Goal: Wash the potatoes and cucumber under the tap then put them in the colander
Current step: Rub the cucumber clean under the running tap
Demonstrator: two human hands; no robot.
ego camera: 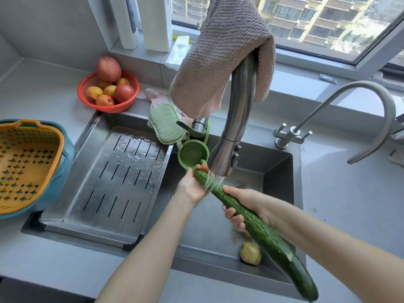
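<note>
Washing the long, bumpy, dark green cucumber [258, 228] is the step right now. It lies slanted over the grey steel sink [282, 167], with its far end under the water spraying from the tall shiny steel tap [235, 132]. The left hand [192, 185] cups that far end, fingers bent round the tip. The right hand [242, 206] grips the middle, fingers wrapped round it. Only the far part is under the spray (the near end sticks out past the sink), so I think the cucumber must slide along next. One small round brown potato [250, 253] waits in the sink. The yellow colander with holes [32, 138] sits in its blue bowl on the grey desk [349, 204], well off to the left.
</note>
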